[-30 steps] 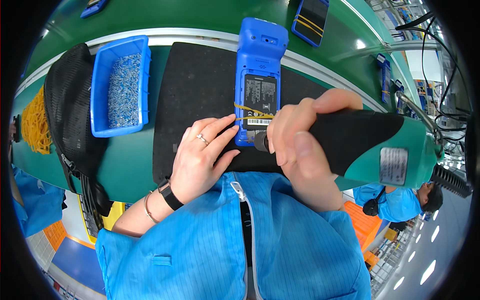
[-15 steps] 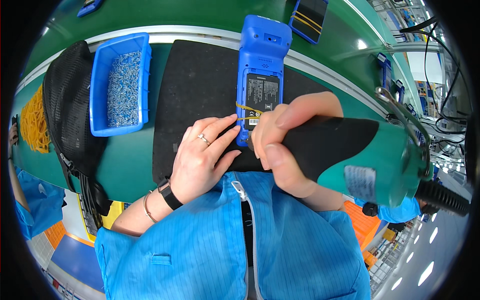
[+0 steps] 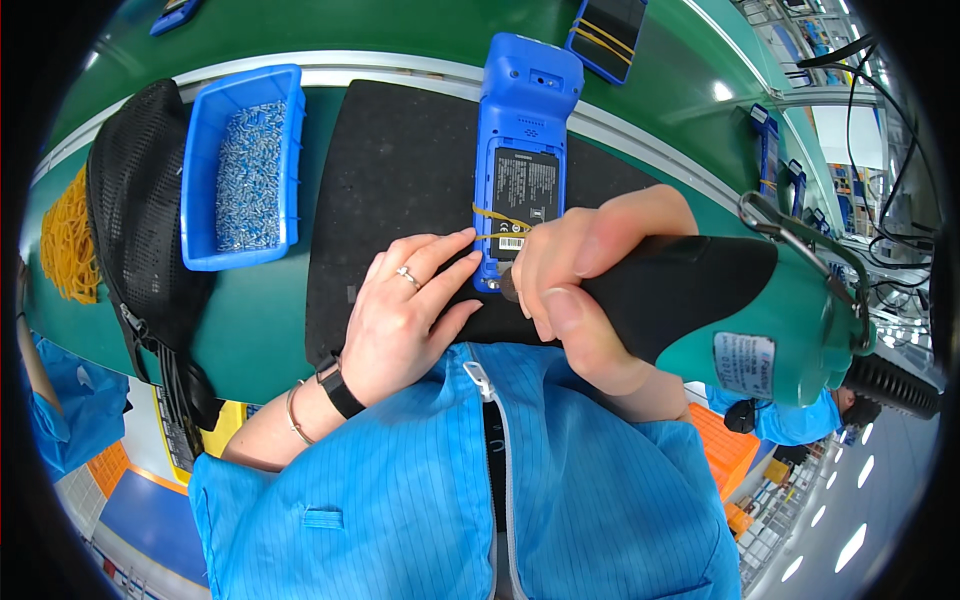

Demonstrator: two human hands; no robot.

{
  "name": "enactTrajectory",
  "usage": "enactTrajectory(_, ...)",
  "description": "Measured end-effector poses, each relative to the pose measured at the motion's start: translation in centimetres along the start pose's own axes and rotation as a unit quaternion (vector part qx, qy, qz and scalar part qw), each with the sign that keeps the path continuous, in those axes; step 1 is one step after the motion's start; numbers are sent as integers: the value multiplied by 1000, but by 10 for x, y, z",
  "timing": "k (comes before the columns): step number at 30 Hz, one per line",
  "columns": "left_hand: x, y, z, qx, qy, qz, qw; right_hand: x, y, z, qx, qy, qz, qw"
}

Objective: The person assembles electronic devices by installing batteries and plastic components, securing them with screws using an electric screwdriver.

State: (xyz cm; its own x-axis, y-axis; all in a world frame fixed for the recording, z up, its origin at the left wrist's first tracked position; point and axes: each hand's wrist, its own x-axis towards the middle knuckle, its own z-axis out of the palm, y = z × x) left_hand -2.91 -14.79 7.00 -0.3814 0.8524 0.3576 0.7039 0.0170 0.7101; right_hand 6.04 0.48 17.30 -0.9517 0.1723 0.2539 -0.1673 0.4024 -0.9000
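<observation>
A blue handheld terminal (image 3: 490,165) lies back side up on a black mat (image 3: 395,170), its black battery (image 3: 527,180) showing and a yellow rubber band (image 3: 490,214) over its lower part. My left hand (image 3: 400,305) rests flat beside it, fingers stretched and fingertips against its lower left edge. Gripped in my right hand (image 3: 600,280) is a green and black electric screwdriver (image 3: 690,300). Its round front end (image 3: 509,284) is at the terminal's lower right corner, next to a small silver screw (image 3: 493,284). The bit itself cannot be made out.
Left of the mat stands a blue bin (image 3: 290,170) of small screws, then a black mesh bag (image 3: 135,190) and a heap of yellow rubber bands (image 3: 68,240). Beyond a metal rail, another banded device (image 3: 607,38) lies on the green surface. Co-workers' blue sleeves show at both sides.
My right hand and the screwdriver have shifted slightly right, uncovering the screw at the terminal's lower corner. The devices beyond the rail have slid a little left. My left hand stays in place.
</observation>
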Motion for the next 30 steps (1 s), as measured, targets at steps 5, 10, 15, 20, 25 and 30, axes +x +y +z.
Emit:
enactTrajectory(5, 2, 3, -2, 3, -9, -8, 1000, -3, 7, 0, 60, 79, -10, 995)
enactTrajectory(10, 1, 4, -1, -14, -13, -32, 999, 0, 15, 2, 117, 167, -44, 978)
enactTrajectory(15, 2, 3, -1, -12, -9, -26, 1000, 9, 24, -6, 57, 130, -84, 986)
enactTrajectory(20, 2, 3, -1, -18, -9, -27, 999, 13, 27, -3, 81, 168, -50, 981)
enactTrajectory(25, 3, 2, -1, -20, -10, -26, 999, 18, 32, 1, 105, 169, -50, 979)
enactTrajectory(30, 3, 1, -3, -20, -12, -12, 1000, 16, 36, 2, 83, 161, -72, 981)
